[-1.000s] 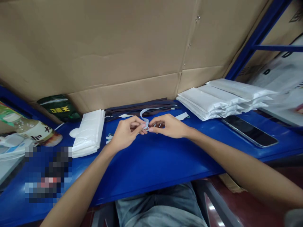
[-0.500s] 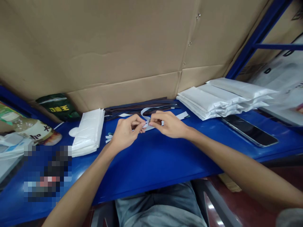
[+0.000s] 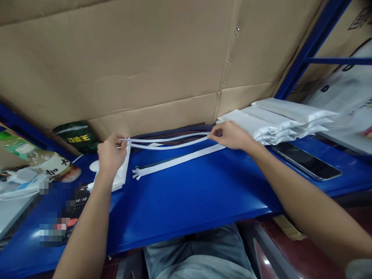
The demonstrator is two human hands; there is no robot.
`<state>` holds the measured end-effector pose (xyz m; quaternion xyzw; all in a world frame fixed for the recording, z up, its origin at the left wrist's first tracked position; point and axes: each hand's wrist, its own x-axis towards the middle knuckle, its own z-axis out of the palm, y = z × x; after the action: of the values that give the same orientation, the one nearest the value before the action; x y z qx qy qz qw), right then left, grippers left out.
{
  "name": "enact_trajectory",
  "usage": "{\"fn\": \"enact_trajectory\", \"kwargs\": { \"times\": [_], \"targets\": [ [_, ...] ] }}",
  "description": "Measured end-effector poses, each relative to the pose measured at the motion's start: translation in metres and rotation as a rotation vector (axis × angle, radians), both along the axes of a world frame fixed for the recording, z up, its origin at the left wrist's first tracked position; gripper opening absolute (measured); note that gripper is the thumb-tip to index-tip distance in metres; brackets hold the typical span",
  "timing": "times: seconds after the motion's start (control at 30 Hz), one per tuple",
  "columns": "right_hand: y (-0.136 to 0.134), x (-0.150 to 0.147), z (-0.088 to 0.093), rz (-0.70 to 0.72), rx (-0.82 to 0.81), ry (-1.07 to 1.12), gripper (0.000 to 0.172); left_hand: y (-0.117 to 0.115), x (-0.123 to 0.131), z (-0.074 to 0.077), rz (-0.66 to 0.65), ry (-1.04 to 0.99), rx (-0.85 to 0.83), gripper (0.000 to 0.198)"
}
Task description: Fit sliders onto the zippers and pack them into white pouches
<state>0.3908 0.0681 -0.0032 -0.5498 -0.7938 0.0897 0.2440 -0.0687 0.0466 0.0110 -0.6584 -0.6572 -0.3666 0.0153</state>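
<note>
Two narrow white zippers (image 3: 168, 147) stretch side by side between my hands, slightly slack and raised over the blue table. My left hand (image 3: 112, 157) pinches their left ends, just above a stack of flat white packets (image 3: 119, 178). At the other end, my right hand (image 3: 232, 135) has thumb and fingers closed on them, in front of a larger pile of white packets (image 3: 274, 120). Below, a white zipper (image 3: 180, 160) with splayed tape ends lies on the table, a dark green strip partly showing behind it. Dark brown zippers (image 3: 180, 138) lie behind the held ones.
A phone (image 3: 308, 159) lies on the blue table (image 3: 188, 197) at right. At left are a bottle (image 3: 59, 166), a dark green pouch (image 3: 77, 137) and a partly blurred dark device (image 3: 77, 209). A cardboard wall (image 3: 145, 58) stands behind, with a blue metal frame (image 3: 314, 50) at right.
My hands were close together at the middle, fingering a white strip. They have moved apart, left and right, and the white zippers are now drawn out between them.
</note>
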Motion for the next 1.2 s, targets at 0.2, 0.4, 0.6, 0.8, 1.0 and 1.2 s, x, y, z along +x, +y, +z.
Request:
{"fn": "enact_trajectory", "kwargs": {
  "times": [0.2, 0.4, 0.6, 0.8, 1.0, 1.2],
  "targets": [
    [-0.02, -0.037, -0.009, 0.23, -0.023, 0.276, 0.017, -0.028, 0.081, -0.005, -0.231, 0.197, 0.023, 0.02],
    [-0.048, -0.072, -0.009, 0.375, -0.082, 0.368, 0.014, -0.055, 0.139, -0.021, -0.492, 0.213, -0.206, 0.03],
    [-0.056, -0.083, -0.011, 0.423, -0.058, 0.366, 0.014, -0.055, 0.135, -0.024, -0.549, 0.238, -0.182, 0.023],
    [-0.046, -0.072, -0.003, 0.356, -0.06, 0.298, 0.015, -0.052, 0.128, -0.006, -0.468, 0.333, -0.162, 0.029],
    [-0.023, -0.009, 0.014, -0.155, -0.058, -0.116, 0.025, -0.032, 0.05, 0.021, -0.142, 0.469, -0.315, 0.025],
    [-0.014, 0.034, 0.019, -0.487, -0.121, -0.295, 0.034, -0.038, -0.008, 0.045, -0.287, 0.362, -0.625, 0.029]
  ]
}}
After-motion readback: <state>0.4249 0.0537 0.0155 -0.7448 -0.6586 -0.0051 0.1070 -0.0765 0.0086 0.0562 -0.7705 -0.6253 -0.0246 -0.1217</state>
